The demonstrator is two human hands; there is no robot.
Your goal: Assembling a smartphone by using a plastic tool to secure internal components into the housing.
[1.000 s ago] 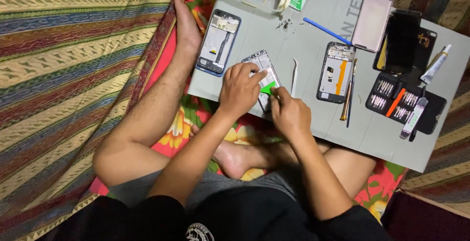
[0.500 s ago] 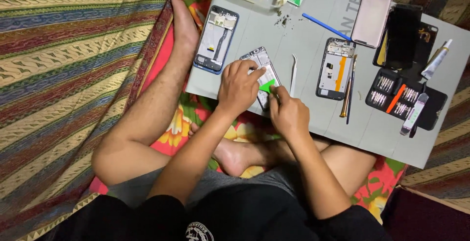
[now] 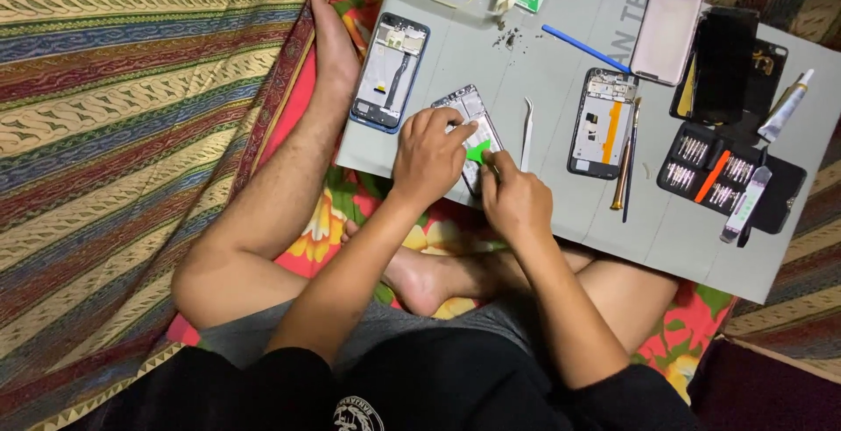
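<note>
The opened phone (image 3: 469, 129) lay near the grey surface's (image 3: 561, 212) front edge, the left hand (image 3: 429, 155) pressing it flat, the right hand (image 3: 512, 194) pinching a green tab (image 3: 477, 152). A hard tug could probably tear that tab or slide the phone off the edge. Tweezers (image 3: 526, 131) lay just beside; open room sat behind.

A single head-worn camera is looking almost straight down from above the seated person, taking in crossed legs, both forearms and the grey work mat (image 3: 561, 54) lying ahead of the knees. It is sitting at roughly arm's length from the mat, whose far edge is running off the top of the frame. Striped cloth (image 3: 131, 133) is filling the left side.
</note>
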